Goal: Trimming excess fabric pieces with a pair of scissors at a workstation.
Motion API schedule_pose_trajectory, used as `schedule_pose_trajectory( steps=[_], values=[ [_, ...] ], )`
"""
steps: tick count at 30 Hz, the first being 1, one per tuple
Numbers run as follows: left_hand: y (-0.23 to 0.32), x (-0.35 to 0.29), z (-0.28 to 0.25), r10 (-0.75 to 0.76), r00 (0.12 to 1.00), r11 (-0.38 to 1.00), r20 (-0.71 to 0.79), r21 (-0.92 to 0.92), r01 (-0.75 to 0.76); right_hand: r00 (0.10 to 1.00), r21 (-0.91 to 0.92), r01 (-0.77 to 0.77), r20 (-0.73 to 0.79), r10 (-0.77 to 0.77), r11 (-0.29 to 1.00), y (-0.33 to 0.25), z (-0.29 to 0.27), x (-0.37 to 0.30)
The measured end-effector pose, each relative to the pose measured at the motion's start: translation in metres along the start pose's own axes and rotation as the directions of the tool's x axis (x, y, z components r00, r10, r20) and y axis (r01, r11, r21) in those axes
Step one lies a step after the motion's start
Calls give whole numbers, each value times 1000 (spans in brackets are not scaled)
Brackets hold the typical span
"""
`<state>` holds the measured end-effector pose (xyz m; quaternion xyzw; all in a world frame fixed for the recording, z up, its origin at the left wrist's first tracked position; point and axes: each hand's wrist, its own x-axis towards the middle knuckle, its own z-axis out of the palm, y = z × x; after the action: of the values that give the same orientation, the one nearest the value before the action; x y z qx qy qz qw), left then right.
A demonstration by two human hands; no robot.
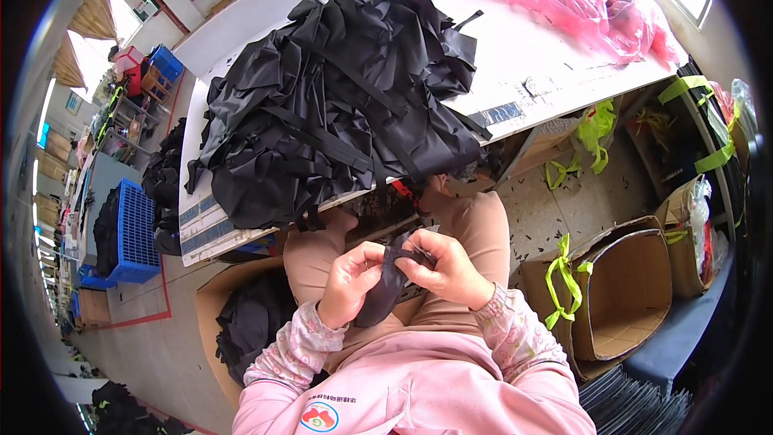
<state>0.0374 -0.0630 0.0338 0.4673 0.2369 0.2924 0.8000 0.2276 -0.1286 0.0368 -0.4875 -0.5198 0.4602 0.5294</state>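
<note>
Over my lap, both hands pinch the upper edge of a small black fabric piece [383, 294], which hangs down between them. My left hand [352, 280] grips its left side with thumb and fingers closed. On the right side, my right hand [439, 264] is closed on the same edge, fingers bent over it. The far side of the piece is hidden. Just ahead, a large heap of black fabric pieces with straps [338, 97] covers the left part of the white table [531, 89] and hangs over its near edge.
A pink plastic bag [572, 0] lies at the table's far right. At my left stands a cardboard box [211, 306] holding black fabric. An open cardboard box [628, 290] with a yellow-green ribbon [562, 282] is at my right. Farther left sits a blue crate [137, 234].
</note>
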Motion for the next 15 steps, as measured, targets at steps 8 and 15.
schedule_pose_trajectory(
  steps=[8, 15],
  values=[
    [8, -2, -5, 136, 987, 806, 84, 570, -160, 996, -38, -85, -41, 83, 996, -6, 2, 0],
    [14, 2, -5, -109, 989, 987, 96, 129, 97, 996, 346, -88, 42, 78, 934, 11, 0, 4]
  ],
)
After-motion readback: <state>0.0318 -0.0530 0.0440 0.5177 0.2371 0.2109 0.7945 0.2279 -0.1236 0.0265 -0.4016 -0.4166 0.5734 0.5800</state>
